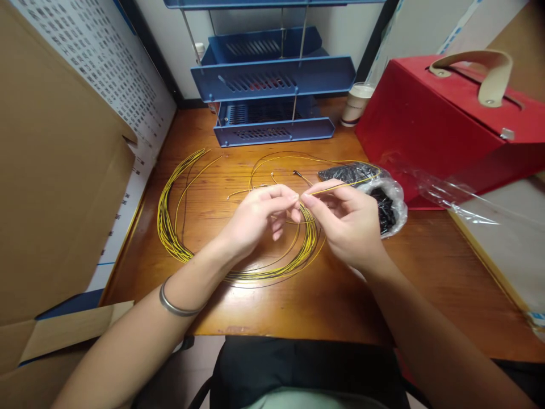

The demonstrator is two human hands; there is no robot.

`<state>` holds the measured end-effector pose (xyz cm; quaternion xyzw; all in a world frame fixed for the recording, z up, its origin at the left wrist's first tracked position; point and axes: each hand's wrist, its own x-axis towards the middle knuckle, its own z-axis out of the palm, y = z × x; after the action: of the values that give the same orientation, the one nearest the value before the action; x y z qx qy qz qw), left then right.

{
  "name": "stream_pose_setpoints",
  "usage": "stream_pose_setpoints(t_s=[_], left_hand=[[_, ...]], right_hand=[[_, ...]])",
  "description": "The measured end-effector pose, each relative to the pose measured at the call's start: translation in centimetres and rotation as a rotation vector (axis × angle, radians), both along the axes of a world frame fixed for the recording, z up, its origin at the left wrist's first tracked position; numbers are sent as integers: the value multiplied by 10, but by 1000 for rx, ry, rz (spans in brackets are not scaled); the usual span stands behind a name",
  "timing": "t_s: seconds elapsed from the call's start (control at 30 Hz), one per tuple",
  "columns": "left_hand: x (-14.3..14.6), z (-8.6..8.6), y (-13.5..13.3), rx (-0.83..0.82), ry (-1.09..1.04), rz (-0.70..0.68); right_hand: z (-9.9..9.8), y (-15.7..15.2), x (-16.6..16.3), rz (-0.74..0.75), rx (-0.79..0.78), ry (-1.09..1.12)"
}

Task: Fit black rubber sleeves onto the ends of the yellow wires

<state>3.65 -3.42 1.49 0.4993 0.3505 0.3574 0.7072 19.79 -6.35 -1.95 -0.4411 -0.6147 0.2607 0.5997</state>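
Observation:
Above the middle of the table my two hands meet at the fingertips. Between thumb and forefinger, my right hand (pixel 351 224) pinches a thin yellow wire (pixel 340 186), which loops back over the table. My left hand (pixel 266 210) is pinched closed right beside that wire's end; whatever sits in its fingertips is too small to make out. Below and behind the hands lies a coil of yellow and black wires (pixel 170 227), some with loose ends. Near my right hand a clear plastic bag (pixel 398 199) holds small black parts (pixel 383 210).
A blue tiered file tray (pixel 272 79) stands at the back, with a paper cup (pixel 357 105) to its right. On the right is a red box (pixel 438 125) with a beige handle. Cardboard (pixel 55 159) walls the left side. The wooden table (pixel 272 318) ends close to my lap.

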Motion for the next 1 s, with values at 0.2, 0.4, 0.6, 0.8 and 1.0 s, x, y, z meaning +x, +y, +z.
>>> stream_pose_setpoints(t_s=[0.2, 0.4, 0.6, 0.8, 1.0], left_hand=[[-2, 2, 6, -343, -123, -127], [-2, 1, 5, -82, 24, -103], [-10, -8, 8, 996, 528, 277], [-16, -16, 9, 1546, 712, 297], [-14, -18, 7, 1686, 739, 382]], right_hand=[[-1, -1, 1, 24, 124, -171], [1, -3, -1, 29, 9, -46], [7, -2, -3, 54, -133, 132], [10, 0, -1, 81, -186, 216], [11, 0, -1, 101, -209, 261]])
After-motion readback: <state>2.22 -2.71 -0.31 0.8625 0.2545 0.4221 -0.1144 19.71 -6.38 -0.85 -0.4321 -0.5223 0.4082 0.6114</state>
